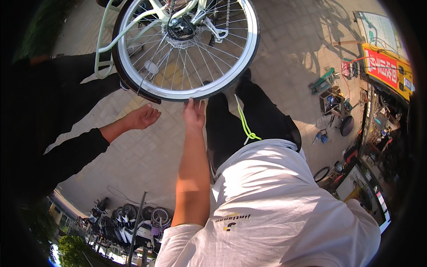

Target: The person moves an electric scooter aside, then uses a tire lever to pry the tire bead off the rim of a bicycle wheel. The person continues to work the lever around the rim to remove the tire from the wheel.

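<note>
The rear wheel of a pale green bicycle is in front of me, with its silver rim point(213, 87), spokes and black tyre point(255, 43). My left hand point(194, 115) reaches up to the near edge of this wheel. Its fingertips touch the tyre, one of them overlapping the side; whether they grip it cannot be made out. At the hub sits a black rear derailleur point(185, 28) over a disc and sprockets. A dark mudguard point(146, 96) ends just left of my fingers. My right hand is out of view.
Another person in black stands at left, a loosely curled hand point(143, 116) near the mudguard. A pale green rack point(105, 61) juts left. At right are a green floor jack point(322, 81), a tool box point(331, 101) and a round black stool point(347, 126). Parked scooters point(140, 230) stand lower left.
</note>
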`<state>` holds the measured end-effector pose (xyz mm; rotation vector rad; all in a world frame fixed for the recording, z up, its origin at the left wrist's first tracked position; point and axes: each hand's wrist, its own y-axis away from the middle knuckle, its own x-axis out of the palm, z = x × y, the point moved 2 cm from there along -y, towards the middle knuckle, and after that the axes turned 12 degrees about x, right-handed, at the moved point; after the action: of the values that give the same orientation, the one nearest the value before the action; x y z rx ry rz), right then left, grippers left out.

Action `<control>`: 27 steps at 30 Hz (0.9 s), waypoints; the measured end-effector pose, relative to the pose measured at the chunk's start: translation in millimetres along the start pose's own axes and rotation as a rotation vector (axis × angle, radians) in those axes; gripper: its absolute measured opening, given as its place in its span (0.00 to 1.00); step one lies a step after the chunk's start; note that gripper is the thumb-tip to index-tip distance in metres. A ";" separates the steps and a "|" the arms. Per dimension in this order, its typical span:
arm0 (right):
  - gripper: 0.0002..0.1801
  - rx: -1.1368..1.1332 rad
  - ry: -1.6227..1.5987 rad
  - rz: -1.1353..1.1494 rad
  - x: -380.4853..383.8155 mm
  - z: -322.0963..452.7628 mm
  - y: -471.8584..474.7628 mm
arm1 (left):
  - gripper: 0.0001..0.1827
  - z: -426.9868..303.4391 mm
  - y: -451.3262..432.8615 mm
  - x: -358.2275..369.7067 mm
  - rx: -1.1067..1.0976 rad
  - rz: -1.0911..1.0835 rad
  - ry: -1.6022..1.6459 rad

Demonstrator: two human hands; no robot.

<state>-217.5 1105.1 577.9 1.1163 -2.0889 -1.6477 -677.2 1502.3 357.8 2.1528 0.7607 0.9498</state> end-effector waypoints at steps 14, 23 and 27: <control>0.16 0.081 -0.104 0.021 37.6 -17.9 28.2 | 0.21 35.0 -12.2 27.5 -0.063 0.015 -0.223; 0.17 0.081 -0.212 0.046 105.7 -54.7 29.2 | 0.24 55.4 -14.5 26.0 -0.141 0.169 -0.551; 0.17 0.064 -0.292 0.091 162.1 -82.5 9.3 | 0.37 44.5 4.7 34.5 -0.145 0.194 -0.746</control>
<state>-279.4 933.9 572.6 0.8237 -2.3453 -1.8031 -621.5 1509.4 352.1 2.2334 0.1142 0.2193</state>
